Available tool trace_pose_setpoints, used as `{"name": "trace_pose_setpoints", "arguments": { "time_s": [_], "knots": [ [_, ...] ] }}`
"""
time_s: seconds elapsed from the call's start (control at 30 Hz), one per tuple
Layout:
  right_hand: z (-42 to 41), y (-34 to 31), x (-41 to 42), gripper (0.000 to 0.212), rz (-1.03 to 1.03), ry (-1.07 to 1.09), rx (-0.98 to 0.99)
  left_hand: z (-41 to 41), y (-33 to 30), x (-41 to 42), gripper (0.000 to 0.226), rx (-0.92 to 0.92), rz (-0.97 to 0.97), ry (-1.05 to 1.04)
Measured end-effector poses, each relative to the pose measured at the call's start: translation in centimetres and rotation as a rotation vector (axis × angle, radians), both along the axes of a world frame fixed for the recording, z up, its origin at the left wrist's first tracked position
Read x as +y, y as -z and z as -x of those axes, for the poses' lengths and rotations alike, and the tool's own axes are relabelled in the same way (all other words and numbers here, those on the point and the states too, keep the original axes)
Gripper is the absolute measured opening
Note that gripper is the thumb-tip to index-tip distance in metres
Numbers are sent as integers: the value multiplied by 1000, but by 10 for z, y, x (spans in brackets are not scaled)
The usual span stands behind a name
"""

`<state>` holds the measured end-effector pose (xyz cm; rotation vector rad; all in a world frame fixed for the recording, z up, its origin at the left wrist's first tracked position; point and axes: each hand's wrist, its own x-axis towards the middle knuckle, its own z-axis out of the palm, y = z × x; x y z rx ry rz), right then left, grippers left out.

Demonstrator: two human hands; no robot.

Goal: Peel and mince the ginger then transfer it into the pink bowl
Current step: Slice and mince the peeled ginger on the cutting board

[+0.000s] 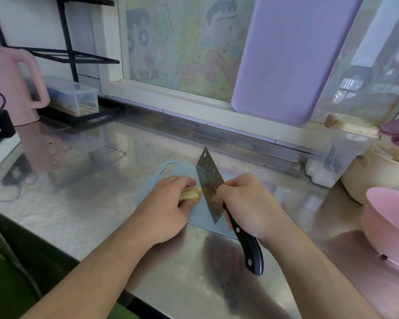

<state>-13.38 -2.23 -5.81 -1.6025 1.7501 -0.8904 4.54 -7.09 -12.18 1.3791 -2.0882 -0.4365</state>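
A pale yellow piece of ginger [191,194] lies on a light blue cutting board [171,170] in the middle of the steel counter. My left hand [168,203] grips the ginger from the left and covers most of it. My right hand [249,203] holds a cleaver [209,180] by its black handle, fingers curled round it. The blade stands on edge right beside the ginger's right end, tip pointing away from me. The pink bowl [387,224] sits at the right edge of the counter, apart from the board.
A cream pot [376,178] and a clear container [336,157] stand behind the pink bowl. A purple board [288,56] leans on the window. A pink kettle [9,84], a black rack and a clear box [74,95] fill the back left.
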Motion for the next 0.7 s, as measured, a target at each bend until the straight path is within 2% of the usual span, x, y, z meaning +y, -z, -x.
{"name": "trace_pose_setpoints", "arguments": {
  "time_s": [0.23,0.37,0.5,0.7],
  "knots": [
    [-1,5,-1,25,19,16,127,0,-1,1,35,-14,-15,56],
    [1,1,-1,28,19,18,64,0,-3,2,36,-1,-35,80],
    [2,2,-1,26,34,34,115,1,-3,3,41,6,-44,55],
    [1,2,-2,29,0,8,82,5,-5,4,35,-96,-10,50]
  ]
}}
